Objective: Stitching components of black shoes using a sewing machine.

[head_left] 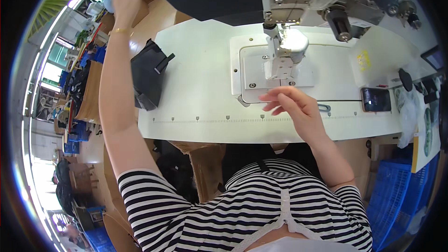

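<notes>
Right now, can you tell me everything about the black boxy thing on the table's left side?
The black boxy thing looks like fabric, with flat sides and a short strap sticking out rightward. It rests on the white table's left end. The left forearm hides part of it; I can't tell if they touch.

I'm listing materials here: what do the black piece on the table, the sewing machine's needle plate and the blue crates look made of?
Black piece: probably matte fabric or faux leather, given its folds and tab.
Needle plate: likely metal, pale and smooth, with set-in screws.
Blue crates: probably smooth plastic, with gridded walls.
</notes>
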`<action>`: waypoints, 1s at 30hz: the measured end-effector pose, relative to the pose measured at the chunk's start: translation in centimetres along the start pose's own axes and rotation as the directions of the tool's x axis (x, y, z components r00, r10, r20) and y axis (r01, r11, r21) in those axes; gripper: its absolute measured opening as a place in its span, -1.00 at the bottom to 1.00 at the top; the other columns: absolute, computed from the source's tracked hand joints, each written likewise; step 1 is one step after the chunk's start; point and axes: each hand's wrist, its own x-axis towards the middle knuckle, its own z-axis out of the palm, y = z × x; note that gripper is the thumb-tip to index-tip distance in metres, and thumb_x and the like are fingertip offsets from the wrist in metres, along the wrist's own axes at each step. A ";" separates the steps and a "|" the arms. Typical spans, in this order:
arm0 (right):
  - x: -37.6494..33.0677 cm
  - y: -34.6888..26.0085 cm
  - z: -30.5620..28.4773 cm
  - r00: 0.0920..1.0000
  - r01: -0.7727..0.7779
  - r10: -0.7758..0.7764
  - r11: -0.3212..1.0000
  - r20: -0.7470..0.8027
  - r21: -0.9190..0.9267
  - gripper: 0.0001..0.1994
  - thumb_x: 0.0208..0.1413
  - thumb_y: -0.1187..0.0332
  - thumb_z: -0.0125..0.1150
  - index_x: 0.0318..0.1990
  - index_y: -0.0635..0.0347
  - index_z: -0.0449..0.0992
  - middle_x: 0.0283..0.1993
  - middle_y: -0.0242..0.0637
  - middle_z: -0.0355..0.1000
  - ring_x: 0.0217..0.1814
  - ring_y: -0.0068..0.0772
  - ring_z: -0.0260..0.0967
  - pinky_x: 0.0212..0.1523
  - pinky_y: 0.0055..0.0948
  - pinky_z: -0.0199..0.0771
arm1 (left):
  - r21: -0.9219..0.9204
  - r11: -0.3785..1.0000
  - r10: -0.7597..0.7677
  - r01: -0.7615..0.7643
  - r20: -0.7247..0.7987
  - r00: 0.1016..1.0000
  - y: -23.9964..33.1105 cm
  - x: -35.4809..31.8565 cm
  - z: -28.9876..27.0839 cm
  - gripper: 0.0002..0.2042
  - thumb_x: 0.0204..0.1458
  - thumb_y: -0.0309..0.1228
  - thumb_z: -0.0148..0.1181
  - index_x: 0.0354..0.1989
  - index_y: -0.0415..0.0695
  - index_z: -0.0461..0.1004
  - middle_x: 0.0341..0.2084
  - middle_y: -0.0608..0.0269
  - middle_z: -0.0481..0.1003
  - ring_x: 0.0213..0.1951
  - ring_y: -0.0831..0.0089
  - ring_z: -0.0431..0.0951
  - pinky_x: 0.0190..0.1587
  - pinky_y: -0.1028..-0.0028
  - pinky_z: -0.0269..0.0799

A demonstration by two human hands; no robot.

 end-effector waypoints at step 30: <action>3.3 6.5 5.8 0.997 -0.075 0.078 0.975 -0.006 0.208 -0.71 0.15 0.36 0.10 -0.03 0.32 0.32 -0.19 -0.37 0.42 -0.18 -0.65 0.34 -0.16 -0.60 0.37 | -0.607 -0.246 -0.557 0.755 0.727 0.403 26.9 -22.5 -14.6 -0.64 0.08 -0.46 0.11 0.06 -0.23 0.30 -0.04 0.22 0.40 0.00 0.42 0.39 0.08 0.43 0.27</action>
